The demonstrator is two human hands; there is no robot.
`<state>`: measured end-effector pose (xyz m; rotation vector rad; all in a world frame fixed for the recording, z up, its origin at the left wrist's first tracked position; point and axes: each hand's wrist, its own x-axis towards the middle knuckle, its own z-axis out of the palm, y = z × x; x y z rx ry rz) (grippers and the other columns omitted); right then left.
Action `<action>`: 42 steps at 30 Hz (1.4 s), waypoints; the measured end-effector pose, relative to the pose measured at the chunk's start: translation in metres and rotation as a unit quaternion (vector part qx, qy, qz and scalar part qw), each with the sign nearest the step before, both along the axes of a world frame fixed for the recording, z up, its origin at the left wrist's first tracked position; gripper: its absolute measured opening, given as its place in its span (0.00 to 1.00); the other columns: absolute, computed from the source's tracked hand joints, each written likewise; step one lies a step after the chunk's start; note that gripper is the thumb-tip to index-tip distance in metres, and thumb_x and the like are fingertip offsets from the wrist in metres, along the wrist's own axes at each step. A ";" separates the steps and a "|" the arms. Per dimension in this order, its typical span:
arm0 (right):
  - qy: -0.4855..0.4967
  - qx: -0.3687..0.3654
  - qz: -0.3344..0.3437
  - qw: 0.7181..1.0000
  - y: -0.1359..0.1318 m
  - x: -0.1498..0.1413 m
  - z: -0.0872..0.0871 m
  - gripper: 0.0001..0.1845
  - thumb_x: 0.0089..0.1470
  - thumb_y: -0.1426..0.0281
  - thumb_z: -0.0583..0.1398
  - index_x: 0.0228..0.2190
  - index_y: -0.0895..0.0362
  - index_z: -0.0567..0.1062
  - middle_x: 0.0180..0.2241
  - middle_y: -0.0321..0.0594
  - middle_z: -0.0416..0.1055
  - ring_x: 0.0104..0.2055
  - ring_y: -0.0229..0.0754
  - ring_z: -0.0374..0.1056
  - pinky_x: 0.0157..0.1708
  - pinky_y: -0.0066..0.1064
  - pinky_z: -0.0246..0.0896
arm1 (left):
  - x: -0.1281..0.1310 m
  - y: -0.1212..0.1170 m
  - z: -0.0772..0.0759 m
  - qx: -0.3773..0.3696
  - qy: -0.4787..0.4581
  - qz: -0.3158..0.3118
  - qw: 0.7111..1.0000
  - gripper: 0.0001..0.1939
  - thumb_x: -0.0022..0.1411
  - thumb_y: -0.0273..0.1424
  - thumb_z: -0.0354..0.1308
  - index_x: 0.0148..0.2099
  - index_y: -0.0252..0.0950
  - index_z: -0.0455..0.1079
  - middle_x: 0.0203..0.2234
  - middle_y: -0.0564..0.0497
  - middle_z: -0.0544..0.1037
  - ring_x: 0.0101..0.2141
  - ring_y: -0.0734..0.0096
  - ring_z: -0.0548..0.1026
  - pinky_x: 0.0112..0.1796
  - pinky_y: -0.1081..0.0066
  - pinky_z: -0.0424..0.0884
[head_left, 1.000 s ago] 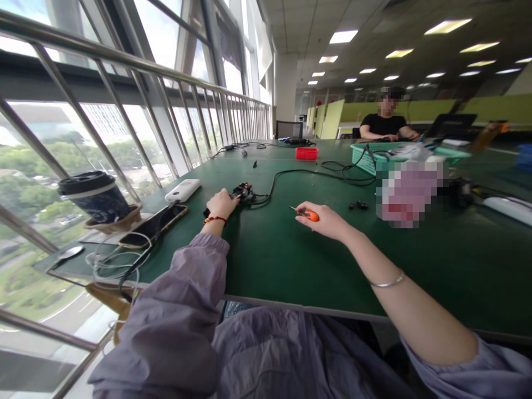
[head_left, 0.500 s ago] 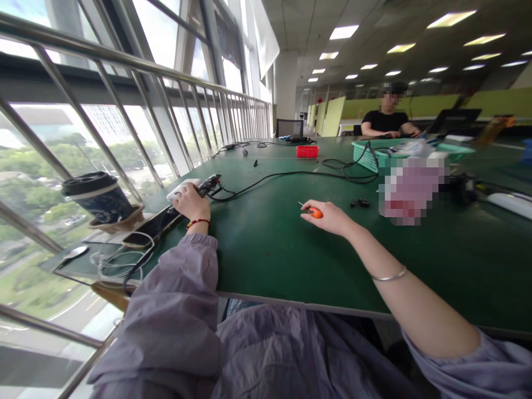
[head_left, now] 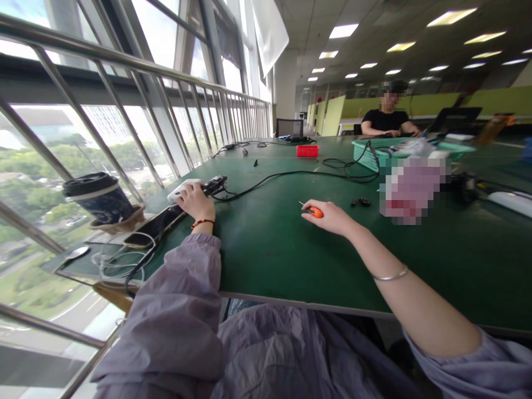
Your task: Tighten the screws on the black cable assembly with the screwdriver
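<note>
My left hand (head_left: 198,200) is closed on a small black electronic device (head_left: 215,183) with a black cable (head_left: 282,175) trailing off to the right, held beside a white power bank (head_left: 179,188) at the table's left side. My right hand (head_left: 328,216) rests on the green table (head_left: 270,244) and is closed round a small screwdriver with an orange handle (head_left: 315,211); its thin tip points left and away from me.
A black phone (head_left: 153,226) and white cable (head_left: 120,257) lie near the left edge, by a paper coffee cup (head_left: 100,197). Two small black parts (head_left: 359,202), a red box (head_left: 307,151) and a green basket (head_left: 374,152) lie farther off. A person in black sits at the far end.
My left hand has carried the black device from the table's middle to the left, next to the white power bank, dragging its cable along. My right hand has barely moved.
</note>
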<state>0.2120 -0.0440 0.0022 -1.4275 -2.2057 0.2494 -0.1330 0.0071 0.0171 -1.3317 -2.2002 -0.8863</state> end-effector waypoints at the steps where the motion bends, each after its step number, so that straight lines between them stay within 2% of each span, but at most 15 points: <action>1: 0.001 0.004 -0.007 1.000 0.000 0.000 0.000 0.17 0.53 0.54 0.55 0.39 0.50 0.74 0.38 0.40 0.75 0.35 0.44 0.70 0.34 0.35 0.62 | 0.001 -0.001 0.002 0.005 0.009 -0.013 1.000 0.19 0.57 0.24 0.45 0.49 0.36 0.68 0.48 0.40 0.71 0.51 0.49 0.65 0.49 0.53 0.57; 5: 0.006 0.025 -0.062 0.998 0.000 0.000 0.002 0.16 0.53 0.55 0.55 0.39 0.50 0.71 0.36 0.39 0.74 0.33 0.44 0.69 0.29 0.32 0.60 | 0.013 -0.002 0.007 0.006 0.057 -0.100 0.993 0.18 0.60 0.27 0.46 0.50 0.37 0.68 0.47 0.41 0.72 0.51 0.50 0.65 0.50 0.55 0.56; 8: 0.042 0.068 -0.103 0.991 0.005 0.004 0.001 0.14 0.52 0.59 0.56 0.40 0.51 0.70 0.37 0.40 0.73 0.34 0.44 0.69 0.29 0.32 0.59 | 0.033 -0.001 0.007 -0.016 0.103 -0.214 0.971 0.17 0.60 0.29 0.48 0.51 0.38 0.68 0.47 0.43 0.73 0.50 0.53 0.67 0.51 0.58 0.57; 14: 0.142 0.149 -0.182 0.962 0.016 0.014 -0.005 0.14 0.50 0.64 0.56 0.40 0.53 0.69 0.36 0.43 0.73 0.36 0.46 0.69 0.33 0.34 0.61 | 0.106 -0.007 -0.010 -0.090 0.143 -0.473 0.865 0.18 0.61 0.34 0.54 0.53 0.39 0.66 0.45 0.48 0.76 0.47 0.62 0.72 0.51 0.66 0.60; 17: 0.155 0.157 -0.193 0.956 0.018 0.017 -0.006 0.14 0.49 0.64 0.56 0.39 0.53 0.70 0.35 0.42 0.73 0.35 0.46 0.69 0.33 0.34 0.62 | 0.140 -0.017 -0.018 -0.115 0.156 -0.539 0.820 0.19 0.61 0.36 0.55 0.54 0.40 0.64 0.45 0.49 0.77 0.45 0.64 0.73 0.49 0.67 0.63; 19: 0.150 0.140 -0.184 0.961 0.019 0.018 -0.007 0.12 0.49 0.63 0.57 0.37 0.53 0.70 0.34 0.42 0.74 0.35 0.46 0.69 0.33 0.34 0.62 | 0.152 -0.022 -0.020 -0.105 0.182 -0.560 0.801 0.19 0.62 0.36 0.55 0.55 0.39 0.64 0.47 0.48 0.75 0.47 0.64 0.72 0.51 0.67 0.62; 21: 0.141 0.113 -0.180 0.967 0.019 0.019 -0.008 0.12 0.49 0.62 0.57 0.36 0.52 0.71 0.34 0.42 0.74 0.34 0.46 0.69 0.33 0.34 0.62 | 0.155 -0.023 -0.020 -0.085 0.204 -0.549 0.806 0.21 0.62 0.36 0.55 0.56 0.38 0.63 0.51 0.47 0.73 0.50 0.63 0.70 0.53 0.65 0.59; 24: 0.124 0.081 -0.184 0.972 0.020 0.018 -0.009 0.13 0.49 0.60 0.58 0.37 0.52 0.71 0.35 0.42 0.74 0.34 0.46 0.69 0.33 0.34 0.62 | 0.146 -0.017 -0.019 -0.069 0.203 -0.483 0.849 0.24 0.61 0.35 0.56 0.59 0.36 0.61 0.54 0.44 0.69 0.53 0.59 0.66 0.55 0.63 0.57; 29: 0.089 0.045 -0.168 0.981 0.018 0.015 -0.008 0.16 0.50 0.61 0.57 0.42 0.52 0.70 0.37 0.43 0.73 0.36 0.46 0.69 0.34 0.34 0.62 | 0.098 0.007 -0.015 -0.098 0.119 -0.338 0.928 0.24 0.63 0.39 0.51 0.59 0.37 0.62 0.55 0.44 0.68 0.55 0.55 0.64 0.56 0.60 0.56; 32: 0.084 0.037 -0.167 0.982 0.017 0.015 -0.007 0.17 0.50 0.62 0.57 0.43 0.53 0.70 0.39 0.44 0.73 0.38 0.47 0.69 0.34 0.34 0.62 | 0.056 0.016 -0.014 -0.118 0.028 -0.185 0.975 0.22 0.64 0.35 0.47 0.58 0.34 0.63 0.59 0.40 0.64 0.58 0.51 0.61 0.58 0.53 0.53; 34: 0.083 0.037 -0.164 0.982 0.017 0.015 -0.007 0.17 0.50 0.63 0.57 0.43 0.53 0.70 0.39 0.44 0.73 0.38 0.47 0.69 0.35 0.34 0.62 | 0.030 0.020 -0.016 -0.133 -0.039 -0.073 0.988 0.25 0.63 0.33 0.46 0.60 0.28 0.61 0.62 0.35 0.59 0.60 0.46 0.58 0.57 0.49 0.52; 35: 0.080 0.037 -0.161 0.983 0.016 0.015 -0.007 0.17 0.50 0.63 0.57 0.43 0.53 0.70 0.40 0.44 0.74 0.38 0.47 0.69 0.35 0.34 0.62 | 0.020 0.021 -0.018 -0.150 -0.059 -0.048 0.986 0.26 0.64 0.33 0.45 0.60 0.23 0.60 0.62 0.30 0.57 0.60 0.44 0.58 0.57 0.50 0.53; 36: 0.076 0.037 -0.158 0.984 0.016 0.015 -0.006 0.17 0.50 0.64 0.57 0.43 0.53 0.70 0.40 0.44 0.74 0.39 0.47 0.69 0.36 0.34 0.62 | 0.011 0.023 -0.020 -0.179 -0.065 -0.053 0.980 0.28 0.64 0.33 0.44 0.60 0.18 0.58 0.61 0.27 0.57 0.60 0.44 0.58 0.57 0.53 0.55; 38: 0.070 0.039 -0.155 0.985 0.016 0.015 -0.006 0.16 0.50 0.65 0.57 0.43 0.53 0.70 0.41 0.44 0.74 0.39 0.47 0.69 0.36 0.34 0.62 | 0.004 0.029 -0.023 -0.222 -0.061 -0.075 0.970 0.29 0.64 0.33 0.44 0.61 0.15 0.56 0.61 0.26 0.58 0.61 0.47 0.58 0.58 0.57 0.55; 42: 0.059 0.040 -0.155 0.985 0.017 0.014 -0.005 0.16 0.50 0.67 0.58 0.43 0.53 0.70 0.41 0.43 0.74 0.40 0.47 0.69 0.37 0.34 0.62 | 0.012 0.045 -0.024 -0.267 -0.021 -0.189 0.945 0.31 0.64 0.33 0.41 0.67 0.23 0.49 0.64 0.37 0.55 0.64 0.59 0.55 0.60 0.65 0.53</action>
